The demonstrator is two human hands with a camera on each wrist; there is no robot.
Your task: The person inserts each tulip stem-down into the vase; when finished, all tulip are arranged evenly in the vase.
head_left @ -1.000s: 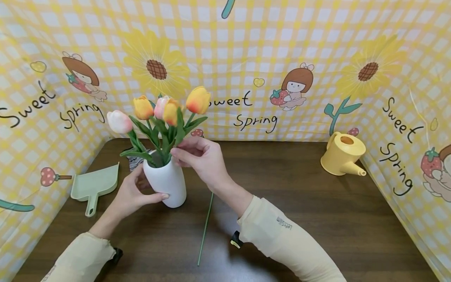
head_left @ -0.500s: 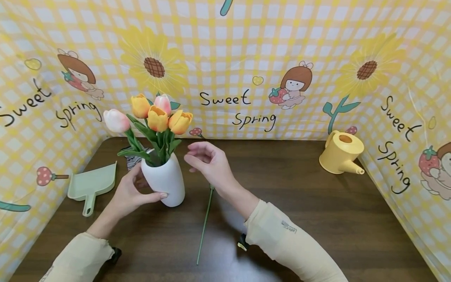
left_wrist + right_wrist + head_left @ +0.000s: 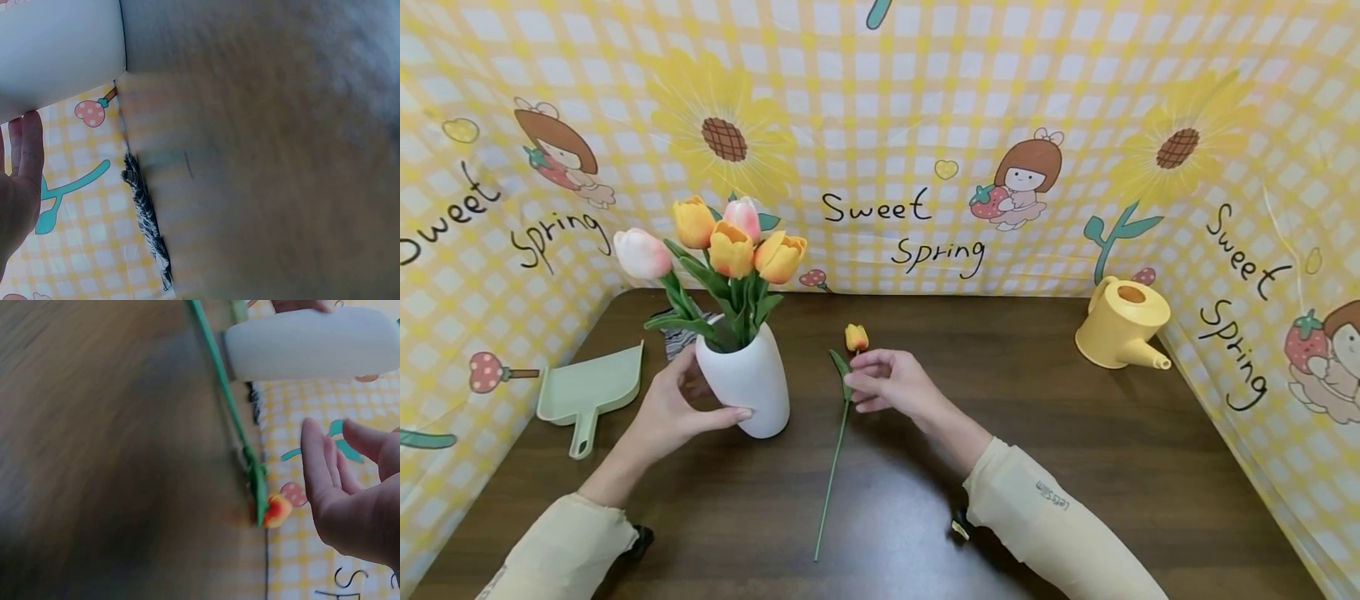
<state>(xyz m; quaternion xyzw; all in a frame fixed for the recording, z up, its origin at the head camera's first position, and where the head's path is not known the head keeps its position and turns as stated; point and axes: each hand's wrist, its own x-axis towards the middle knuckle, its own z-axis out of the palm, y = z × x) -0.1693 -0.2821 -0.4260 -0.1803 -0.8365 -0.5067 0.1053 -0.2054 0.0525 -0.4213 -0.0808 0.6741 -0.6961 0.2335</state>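
Note:
My left hand [image 3: 672,415] holds the white vase [image 3: 751,387] low on its left side, thumb across the front. The vase leans slightly. Several orange and pink-white tulips [image 3: 732,250] stand in it, their lower stems hidden inside. To the right, a single yellow-orange tulip [image 3: 856,337] lies on the table, its long green stem [image 3: 830,492] pointing toward me. My right hand [image 3: 893,385] hovers beside its upper stem and leaves. In the right wrist view, thumb and fingers of that hand [image 3: 356,509] are apart, with a gap between them and the tulip [image 3: 278,511].
A pale green dustpan [image 3: 591,382] lies at the left. Behind the vase shows part of a striped black-and-white cloth [image 3: 680,344]. A yellow watering can [image 3: 1123,327] stands at the back right. Yellow checked fabric [image 3: 880,108] walls in the wooden table [image 3: 1045,417].
My right hand has let go of the tulips in the vase and moved right and down to the lying tulip. The rightmost orange bloom dropped lower. My left hand stays on the vase.

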